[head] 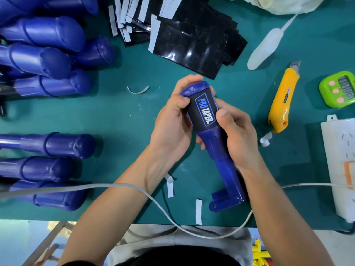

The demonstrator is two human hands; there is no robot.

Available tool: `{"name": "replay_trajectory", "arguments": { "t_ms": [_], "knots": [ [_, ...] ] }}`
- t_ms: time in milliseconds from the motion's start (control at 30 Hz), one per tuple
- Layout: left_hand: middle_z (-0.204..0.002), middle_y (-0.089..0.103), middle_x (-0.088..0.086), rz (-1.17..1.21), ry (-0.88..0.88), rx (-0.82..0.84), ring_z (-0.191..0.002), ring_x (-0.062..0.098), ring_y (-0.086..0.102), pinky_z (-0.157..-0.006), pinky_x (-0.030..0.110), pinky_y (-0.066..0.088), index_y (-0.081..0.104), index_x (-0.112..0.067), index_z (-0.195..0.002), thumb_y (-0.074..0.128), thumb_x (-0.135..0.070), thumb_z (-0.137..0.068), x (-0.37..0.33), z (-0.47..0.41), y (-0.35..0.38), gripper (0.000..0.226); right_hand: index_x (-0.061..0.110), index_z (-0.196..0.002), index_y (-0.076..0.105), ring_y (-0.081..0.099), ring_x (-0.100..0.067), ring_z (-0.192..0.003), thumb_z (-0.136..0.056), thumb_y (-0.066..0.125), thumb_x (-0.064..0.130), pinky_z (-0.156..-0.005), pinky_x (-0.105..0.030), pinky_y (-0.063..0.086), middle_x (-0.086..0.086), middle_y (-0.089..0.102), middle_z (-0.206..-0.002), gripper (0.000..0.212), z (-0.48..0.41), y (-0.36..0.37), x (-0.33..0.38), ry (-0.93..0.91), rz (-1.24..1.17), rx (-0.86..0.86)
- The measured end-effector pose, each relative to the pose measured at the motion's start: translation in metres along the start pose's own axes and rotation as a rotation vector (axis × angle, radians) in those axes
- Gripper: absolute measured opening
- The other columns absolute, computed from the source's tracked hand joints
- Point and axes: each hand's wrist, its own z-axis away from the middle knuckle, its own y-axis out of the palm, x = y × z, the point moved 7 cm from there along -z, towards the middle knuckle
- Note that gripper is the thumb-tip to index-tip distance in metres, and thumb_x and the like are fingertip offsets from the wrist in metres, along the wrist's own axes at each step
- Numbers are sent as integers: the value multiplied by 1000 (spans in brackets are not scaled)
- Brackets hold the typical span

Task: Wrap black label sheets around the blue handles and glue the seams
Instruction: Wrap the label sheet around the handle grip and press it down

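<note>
I hold one blue handle [226,164] over the middle of the green mat, its thick end pointing away from me. A black label [202,112] printed "PRO TAPER" is wrapped round its upper part. My left hand [171,127] grips the handle from the left, thumb pressing the label's left edge. From the right, my right hand [236,135] grips it with the thumb on the label's right edge. A pile of black label sheets [192,45] with white backing strips lies at the top centre.
Several bare blue handles [44,60] lie stacked along the left side. A yellow utility knife [282,98], a green timer [340,89] and a white power strip [340,160] sit on the right. A white cable [163,208] crosses the near edge. Peeled white strips [198,212] litter the mat.
</note>
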Motion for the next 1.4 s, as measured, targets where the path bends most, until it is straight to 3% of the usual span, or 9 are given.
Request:
{"name": "replay_trajectory", "arguments": {
  "t_ms": [133,233,333,533,667,867,1067,1333,1400],
  "knots": [
    [-111,60,14,-18,-6,-5,-90,33,50,-43,51,26,58,-25,-120,34,-12,-90,-1,-2,-4,41,6,-127,69,66,-34,-57,-108,48,29,-52,-35,55,-24,68,-76,37,0,1,-1,31,-8,17],
    [-110,65,11,-130,23,43,-72,40,50,-43,34,39,59,-25,-126,49,-10,-82,-3,-5,-6,48,1,-130,65,64,-36,-57,-107,49,36,-54,-35,54,-35,63,-78,46,-1,0,-3,54,-57,34],
    [-109,63,14,-381,148,181,-51,39,54,-44,35,48,48,-19,-143,69,-1,-76,-12,-6,-2,72,0,-132,64,64,-37,-57,-108,46,35,-54,-36,53,-41,63,-87,46,-2,-6,-5,87,-102,-1],
    [-126,62,-12,-723,351,187,-98,21,64,-83,37,56,51,-16,-145,86,-10,-75,-26,-7,-8,79,1,-130,64,65,-36,-61,-113,37,31,-55,-36,54,-28,72,-111,44,-3,-6,-2,82,-49,18],
    [-131,60,-7,-838,403,146,-107,21,65,-86,40,58,54,-18,-144,87,-16,-77,-26,-6,-11,75,3,-126,67,64,-35,-57,-111,40,34,-53,-34,54,-27,71,-85,44,-1,-9,-4,118,-54,-25],
    [-108,68,0,-603,303,43,-85,22,58,-73,34,52,57,-15,-140,68,-20,-95,-26,-18,-17,47,-3,-128,62,60,-38,-56,-111,39,32,-56,-37,52,-39,62,-79,46,-2,-4,-2,74,-46,42],
    [-85,71,-4,-720,392,-148,-72,13,61,-66,25,52,70,-10,-124,57,-18,-105,-27,-16,-21,24,-3,-125,62,60,-35,-54,-112,37,33,-55,-34,52,-30,64,-71,45,-4,-4,-3,85,18,10],
    [-116,66,-13,-1071,438,23,-97,21,68,-91,35,55,55,-29,-142,83,-30,-74,-28,-10,-10,74,4,-132,64,65,-35,-56,-110,41,36,-53,-35,54,-22,69,-78,45,-5,-8,-5,124,-11,-23],
    [-116,65,-12,-1020,453,60,-96,19,67,-91,34,54,57,-22,-139,86,-27,-77,-29,-10,-12,69,4,-131,64,64,-35,-55,-111,40,36,-54,-36,54,-23,68,-74,45,-4,-7,-5,123,16,-10]
  ]
}}
